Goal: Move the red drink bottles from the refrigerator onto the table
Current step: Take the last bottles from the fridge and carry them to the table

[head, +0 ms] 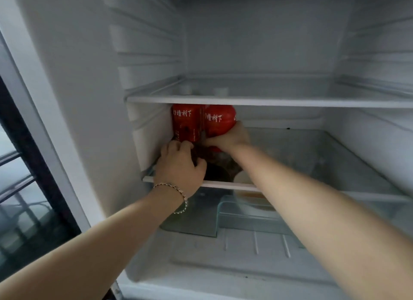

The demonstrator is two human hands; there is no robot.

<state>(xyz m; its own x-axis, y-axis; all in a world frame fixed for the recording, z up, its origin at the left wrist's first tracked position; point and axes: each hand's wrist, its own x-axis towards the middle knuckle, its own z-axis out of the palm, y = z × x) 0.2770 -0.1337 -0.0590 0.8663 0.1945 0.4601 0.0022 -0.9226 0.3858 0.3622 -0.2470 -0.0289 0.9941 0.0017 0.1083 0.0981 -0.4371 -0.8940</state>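
Observation:
Two drink bottles with red labels and white lettering stand side by side at the left end of the refrigerator's lower glass shelf [290, 165]. My left hand [181, 165], a thin bracelet on its wrist, wraps around the dark lower part of the left red bottle [185, 123]. My right hand [230, 137] grips the right red bottle [220, 121] around its middle. The bottle tops are hidden behind the front edge of the upper shelf [268, 100]. Both arms reach in from below.
The refrigerator's white left wall [89, 98] lies close beside the left bottle. Two small white things show through the upper shelf's glass. A clear drawer cover [245, 212] sits below the lower shelf. A dark window frame [26, 154] stands at far left.

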